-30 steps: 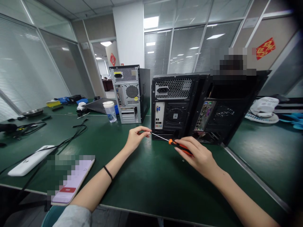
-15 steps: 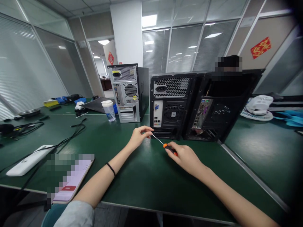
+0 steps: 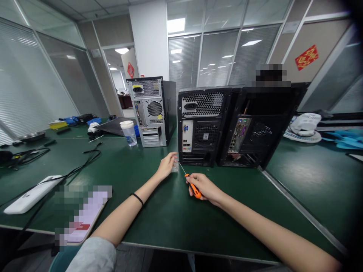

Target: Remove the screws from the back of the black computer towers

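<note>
My right hand [image 3: 204, 186] is closed around the orange-and-black handle of a screwdriver [image 3: 195, 191]. Its thin metal shaft slants up and left to the lower left corner of the middle black computer case [image 3: 202, 130], whose back faces me. Beside that corner is my left hand [image 3: 167, 165], fingers loosely bent and partly apart, with nothing visible in them; whether they touch the case I cannot tell. A clear patch [image 3: 175, 167], maybe plastic, shows on the table just under the left fingers. What the screwdriver tip meets is too small to make out.
Another dark case [image 3: 249, 132] leans at the right, and a silver-backed case [image 3: 151, 109] stands left. Near it is a plastic cup [image 3: 129, 134]. Black cables [image 3: 82, 161], a white power bank [image 3: 32, 194] and a phone [image 3: 90, 211] lie left. Behind the cases is a person [image 3: 269, 73].
My right hand has moved left and turned, so the screwdriver points more steeply up toward the case corner. My left fingers have left their pinch at the shaft tip and loosened.
</note>
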Available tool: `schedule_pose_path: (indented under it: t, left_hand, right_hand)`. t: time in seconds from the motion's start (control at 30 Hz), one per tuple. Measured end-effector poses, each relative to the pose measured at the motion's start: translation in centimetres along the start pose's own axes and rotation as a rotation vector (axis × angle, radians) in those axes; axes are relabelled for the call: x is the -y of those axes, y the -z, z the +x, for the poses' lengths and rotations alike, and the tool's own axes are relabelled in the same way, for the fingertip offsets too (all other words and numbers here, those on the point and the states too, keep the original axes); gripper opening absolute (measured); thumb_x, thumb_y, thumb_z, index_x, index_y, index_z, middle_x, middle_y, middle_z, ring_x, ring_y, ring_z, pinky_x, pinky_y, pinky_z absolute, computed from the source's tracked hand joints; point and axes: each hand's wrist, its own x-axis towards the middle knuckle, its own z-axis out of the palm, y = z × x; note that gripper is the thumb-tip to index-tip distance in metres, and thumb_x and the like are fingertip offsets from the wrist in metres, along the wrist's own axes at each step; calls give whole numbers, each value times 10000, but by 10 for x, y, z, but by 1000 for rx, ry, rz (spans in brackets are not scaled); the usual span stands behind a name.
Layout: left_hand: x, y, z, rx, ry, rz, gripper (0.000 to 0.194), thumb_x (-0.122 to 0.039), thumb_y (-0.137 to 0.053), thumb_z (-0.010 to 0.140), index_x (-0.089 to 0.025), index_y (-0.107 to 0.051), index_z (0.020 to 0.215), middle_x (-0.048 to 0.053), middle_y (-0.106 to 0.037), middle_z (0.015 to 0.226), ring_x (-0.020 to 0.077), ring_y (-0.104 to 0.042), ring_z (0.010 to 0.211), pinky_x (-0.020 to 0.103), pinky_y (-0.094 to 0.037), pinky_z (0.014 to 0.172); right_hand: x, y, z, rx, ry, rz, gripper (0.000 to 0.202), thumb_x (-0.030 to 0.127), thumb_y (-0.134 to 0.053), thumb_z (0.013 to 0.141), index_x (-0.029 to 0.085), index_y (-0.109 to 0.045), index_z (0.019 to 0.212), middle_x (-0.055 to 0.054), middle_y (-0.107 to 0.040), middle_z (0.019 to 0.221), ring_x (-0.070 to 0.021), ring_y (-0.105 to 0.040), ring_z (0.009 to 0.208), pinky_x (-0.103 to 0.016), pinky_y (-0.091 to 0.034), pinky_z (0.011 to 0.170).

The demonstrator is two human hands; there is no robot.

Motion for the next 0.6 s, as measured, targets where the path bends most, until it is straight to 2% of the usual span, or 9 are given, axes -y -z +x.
schedule_pose_path:
  t: [0.1, 0.23, 0.37, 0.6]
  left_hand:
    - [11, -2, 3, 36, -35, 66, 434, -75, -345, 858, -151, -508, 1254, 122, -596, 1251, 174, -647, 1003, 347, -541, 858]
    - [16, -4, 6, 98, -62, 79, 528, -28, -326, 839, -150, -447, 1337, 105, -541, 1338, 177, -585, 1152, 352, -469, 992]
    - [16, -5, 8, 153, -80, 75, 582, -5, -320, 818, -133, -401, 1379, 91, -523, 1359, 172, -553, 1195, 341, -426, 1040]
    - [16, -4, 9, 168, -89, 51, 583, 0, -304, 819, -114, -394, 1383, 90, -519, 1362, 170, -535, 1214, 358, -412, 1054]
  right_hand:
    - [-7, -9, 8, 29, -31, 156, 182, 339, -448, 875, 193, -427, 767, 23, -584, 437, -55, -353, 241, -144, -168, 257]
    - [-14, -17, 18, 6, -11, 250, 202, 326, -452, 886, 200, -390, 741, 13, -594, 444, -59, -382, 239, -139, -188, 248]
    - [-18, -20, 25, -19, 5, 256, 195, 298, -427, 902, 206, -370, 739, 5, -605, 453, -68, -412, 245, -139, -213, 243]
    - [-27, -23, 32, -24, 30, 254, 177, 281, -421, 905, 214, -348, 758, 29, -602, 461, -73, -435, 249, -136, -239, 239]
